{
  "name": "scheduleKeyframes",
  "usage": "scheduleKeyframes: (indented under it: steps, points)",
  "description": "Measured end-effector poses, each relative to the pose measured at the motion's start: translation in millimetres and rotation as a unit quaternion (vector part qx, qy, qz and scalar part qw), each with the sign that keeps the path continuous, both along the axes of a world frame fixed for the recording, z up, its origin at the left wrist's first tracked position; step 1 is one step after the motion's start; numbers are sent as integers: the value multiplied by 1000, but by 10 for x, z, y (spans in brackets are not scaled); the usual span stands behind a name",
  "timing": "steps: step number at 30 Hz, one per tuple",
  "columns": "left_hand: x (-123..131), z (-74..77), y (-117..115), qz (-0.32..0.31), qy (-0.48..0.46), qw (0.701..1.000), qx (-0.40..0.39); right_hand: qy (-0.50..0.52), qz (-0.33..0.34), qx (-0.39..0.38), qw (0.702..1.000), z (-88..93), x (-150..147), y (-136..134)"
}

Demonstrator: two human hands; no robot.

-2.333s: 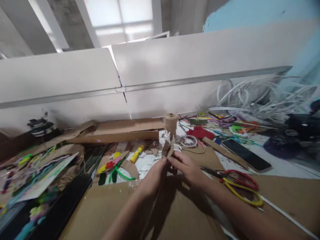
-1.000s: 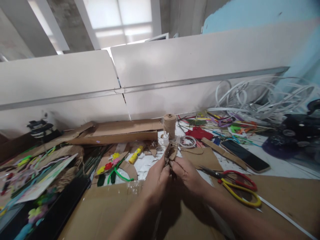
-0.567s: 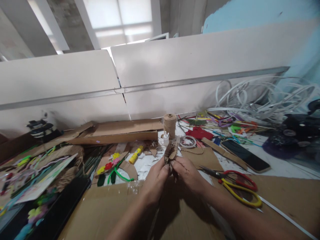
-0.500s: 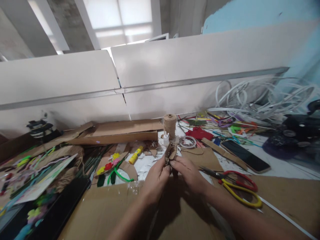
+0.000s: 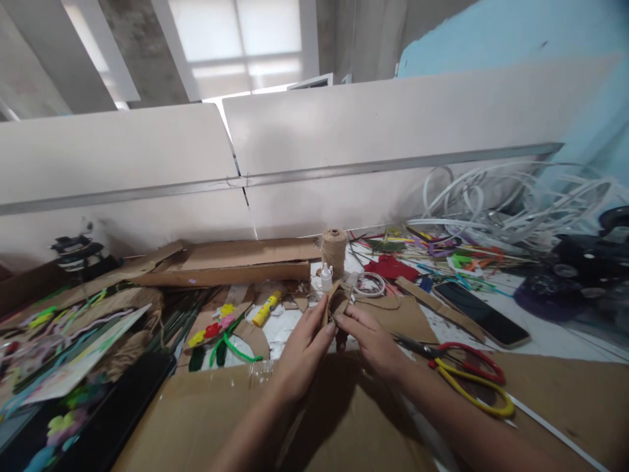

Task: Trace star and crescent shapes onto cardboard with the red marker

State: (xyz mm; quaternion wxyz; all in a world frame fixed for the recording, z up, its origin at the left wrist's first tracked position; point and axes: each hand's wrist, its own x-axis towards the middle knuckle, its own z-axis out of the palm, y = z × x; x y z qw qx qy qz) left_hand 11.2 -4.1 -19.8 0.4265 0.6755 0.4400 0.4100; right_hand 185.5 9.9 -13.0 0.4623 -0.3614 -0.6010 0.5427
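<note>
Folded cardboard piece stands near upright, long axis roughly vertical, between the left hand and right hand, both sets of fingers clamped on it (lower end hidden). Jute twine spool stands just beyond it; red-and-yellow-handled scissors lie well right of it.
</note>
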Motion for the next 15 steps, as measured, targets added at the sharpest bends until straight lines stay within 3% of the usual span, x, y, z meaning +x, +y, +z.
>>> scheduleKeyframes:
  steps: [10,15]
  points:
    - [-83,134,39,10,21,999,-25,-28,-35,11,999,-63,9,12]
    - [-57,132,34,24,23,999,-26,-43,-36,2,998,-25,2,-24]
